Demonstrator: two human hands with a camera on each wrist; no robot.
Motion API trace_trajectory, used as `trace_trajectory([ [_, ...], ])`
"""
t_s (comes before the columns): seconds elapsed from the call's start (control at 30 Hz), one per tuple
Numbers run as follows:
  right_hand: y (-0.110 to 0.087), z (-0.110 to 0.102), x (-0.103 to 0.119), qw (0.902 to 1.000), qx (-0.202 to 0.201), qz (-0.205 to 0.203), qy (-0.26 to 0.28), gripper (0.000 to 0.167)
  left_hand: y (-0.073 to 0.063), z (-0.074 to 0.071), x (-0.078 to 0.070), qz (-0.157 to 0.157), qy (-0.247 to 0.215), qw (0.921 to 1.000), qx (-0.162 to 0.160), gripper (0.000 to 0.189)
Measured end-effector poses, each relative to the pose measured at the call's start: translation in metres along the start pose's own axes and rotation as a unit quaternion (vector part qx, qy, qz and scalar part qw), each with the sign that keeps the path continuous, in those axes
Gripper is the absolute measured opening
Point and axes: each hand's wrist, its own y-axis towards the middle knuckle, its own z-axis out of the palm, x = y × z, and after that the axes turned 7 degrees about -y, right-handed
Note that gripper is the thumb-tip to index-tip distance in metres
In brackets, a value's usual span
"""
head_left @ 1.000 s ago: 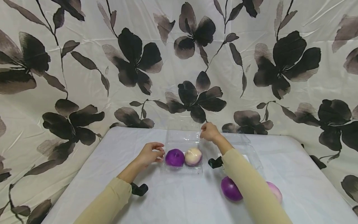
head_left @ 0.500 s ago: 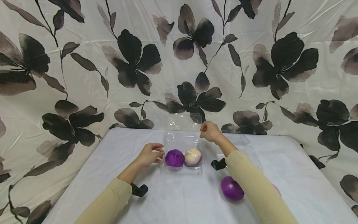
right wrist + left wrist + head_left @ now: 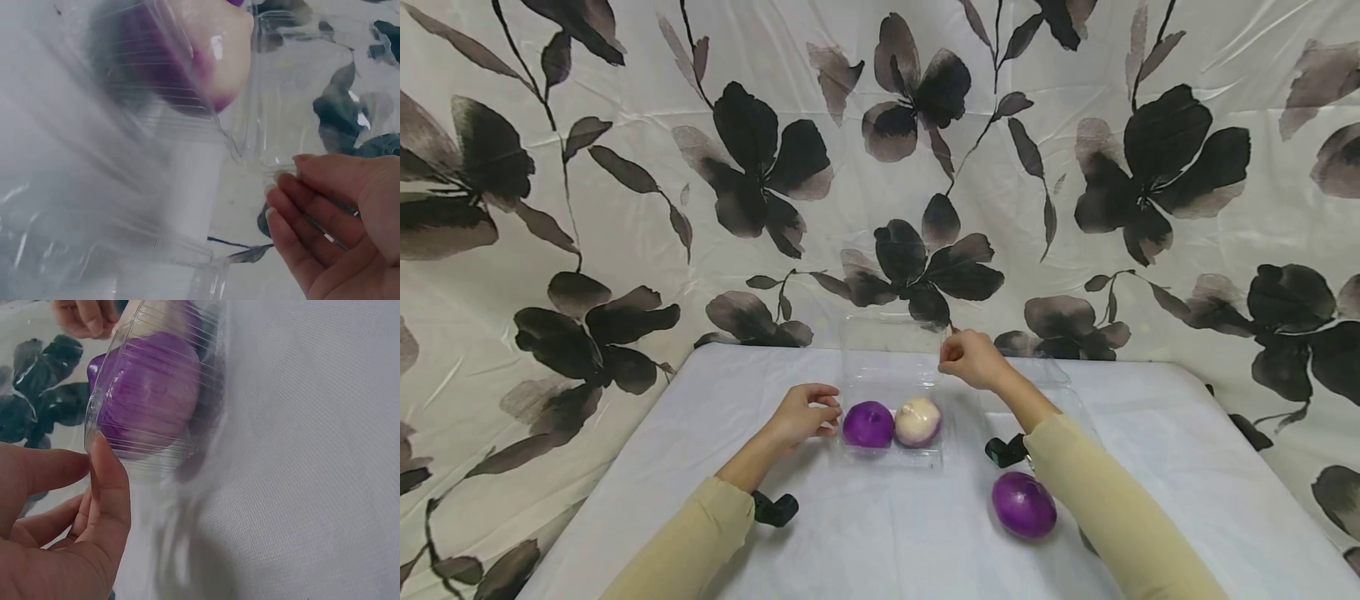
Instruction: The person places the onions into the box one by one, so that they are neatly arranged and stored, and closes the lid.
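A clear plastic clamshell box (image 3: 887, 460) stands near the table's middle with its hinged lid (image 3: 891, 342) raised at the back. Inside, side by side, sit a purple red onion (image 3: 868, 424) and a pale, purple-tinged onion (image 3: 917, 421). My left hand (image 3: 805, 415) is at the box's left side; in the left wrist view, its thumb and index finger pinch the rim (image 3: 94, 419). My right hand (image 3: 973, 358) is at the lid's right edge, thumb and fingertips pinching it. Another red onion (image 3: 1024, 505) lies on the table at front right.
A second clear plastic box (image 3: 1075, 408) stands open at the right, partly behind my right forearm. Black wrist cameras (image 3: 775, 509) sit on both wrists. A floral cloth (image 3: 767, 167) hangs behind the white-covered table (image 3: 850, 533).
The lid has shifted in tilt. My right hand has moved slightly right, and its sleeve now covers the pinkish onion seen earlier at front right. The left hand stays in place.
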Motion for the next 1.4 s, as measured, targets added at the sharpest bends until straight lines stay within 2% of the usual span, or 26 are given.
trace_trajectory([
  [0.33,-0.018,0.0,0.0,0.9956,0.005,-0.085,-0.039,0.007,-0.001,0.001,0.001,-0.01,0.004,0.9999,-0.005,0.042],
  [0.5,-0.03,0.0,0.001,0.9914,0.022,-0.116,-0.055,0.004,-0.002,0.001,0.002,-0.008,0.001,1.0,-0.006,0.043],
  [0.67,-0.04,0.0,0.002,0.9886,0.064,-0.127,-0.049,0.011,-0.002,0.002,0.004,-0.007,0.005,0.9999,-0.011,0.042],
  [0.8,-0.043,0.0,0.001,0.9852,0.082,-0.141,-0.052,0.012,-0.001,0.002,0.004,-0.009,0.009,0.9998,-0.016,0.04],
  [0.93,-0.043,0.001,0.001,0.983,0.083,-0.153,-0.059,0.013,0.0,0.002,0.004,-0.012,0.014,0.9996,-0.023,0.037],
  [1.17,-0.043,0.005,0.0,0.9838,0.091,-0.143,-0.057,0.009,-0.001,0.004,0.004,-0.021,0.021,0.999,-0.034,0.035],
  [1.4,-0.044,0.006,0.001,0.9837,0.089,-0.145,-0.06,0.011,-0.004,-0.004,0.006,-0.022,0.013,0.9997,-0.006,0.039],
])
